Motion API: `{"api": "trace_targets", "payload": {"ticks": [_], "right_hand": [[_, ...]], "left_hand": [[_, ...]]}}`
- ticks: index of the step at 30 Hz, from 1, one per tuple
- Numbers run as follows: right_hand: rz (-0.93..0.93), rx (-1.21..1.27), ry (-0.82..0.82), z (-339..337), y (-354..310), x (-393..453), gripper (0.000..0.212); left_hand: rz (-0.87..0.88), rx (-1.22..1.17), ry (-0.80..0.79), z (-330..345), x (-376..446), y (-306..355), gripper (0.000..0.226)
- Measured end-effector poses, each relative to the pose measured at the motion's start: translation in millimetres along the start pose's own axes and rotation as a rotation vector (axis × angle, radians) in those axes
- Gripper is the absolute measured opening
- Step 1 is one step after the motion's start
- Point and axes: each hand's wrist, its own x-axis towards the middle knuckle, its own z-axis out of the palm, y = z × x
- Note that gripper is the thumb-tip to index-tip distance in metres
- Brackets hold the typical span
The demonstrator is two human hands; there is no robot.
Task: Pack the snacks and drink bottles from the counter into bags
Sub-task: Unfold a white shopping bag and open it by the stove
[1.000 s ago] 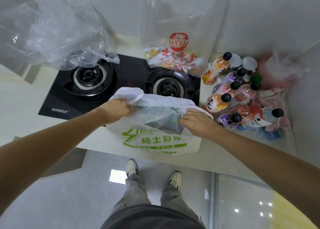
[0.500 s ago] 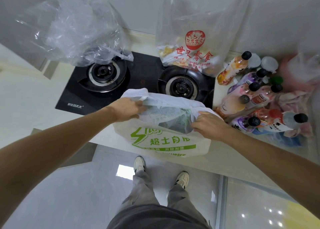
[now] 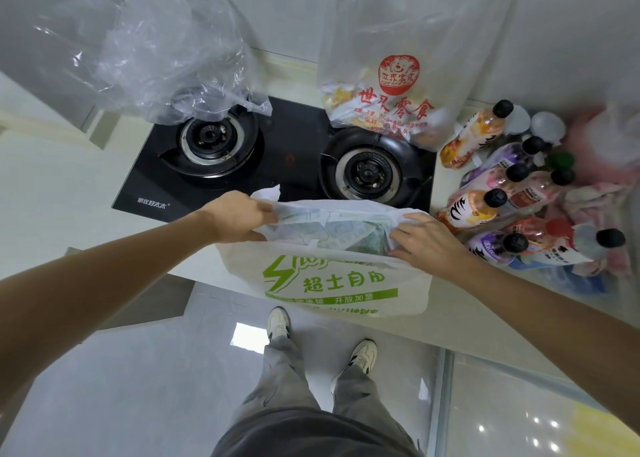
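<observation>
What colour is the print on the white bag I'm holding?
Green, on the white bag; head view shows it.

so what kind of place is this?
Most likely a home kitchen: a two-burner gas hob set into a pale counter against a wall, with a tiled floor below. Bags and bottles sit on the counter.

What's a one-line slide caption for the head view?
Both hands, left hand and right hand, hold open a white green-printed bag on the counter beside drink bottles.
</observation>
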Motion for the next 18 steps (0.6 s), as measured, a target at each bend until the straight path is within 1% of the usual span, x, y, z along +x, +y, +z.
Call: {"api": "trace_targets", "payload": {"ticks": [1, 2, 4, 7, 9, 13, 15, 18], "right_hand": [[0.020, 0.011, -0.031, -4.7, -1.9, 0.7, 0.045], [0.055, 0.025, -0.069, -9.0, -4.0, 1.3, 0.053], [0.124, 0.075, -0.135, -13.2, -6.8, 1.7, 0.077], [0.184, 0.204, -0.189, -13.6, -14.1, 1.3, 0.100], [0.193, 0.223, -0.203, -9.6, -19.8, -1.4, 0.114], [0.199, 0.168, -0.210, 2.6, -31.6, -12.3, 0.128], [0.221, 0.158, -0.209, 4.4, -36.5, -17.0, 0.132], [0.261, 0.149, -0.208, 9.1, -46.1, -19.6, 0.136]], "left_hand": [[-0.001, 0.005, -0.017, 1.4, 0.1, -0.7, 0.051], [-0.015, 0.002, -0.021, 2.6, 0.1, -0.2, 0.056], [-0.073, -0.049, 0.011, 3.5, 0.1, 1.6, 0.072], [-0.145, -0.138, 0.057, 6.4, 1.3, 6.8, 0.094], [-0.166, -0.089, 0.060, 9.1, 4.0, 10.3, 0.105], [-0.191, 0.013, 0.052, 22.5, 5.5, 14.9, 0.119], [-0.200, 0.019, 0.059, 29.7, 3.8, 17.8, 0.123], [-0.220, 0.006, 0.013, 40.7, 2.9, 26.8, 0.129]]}}
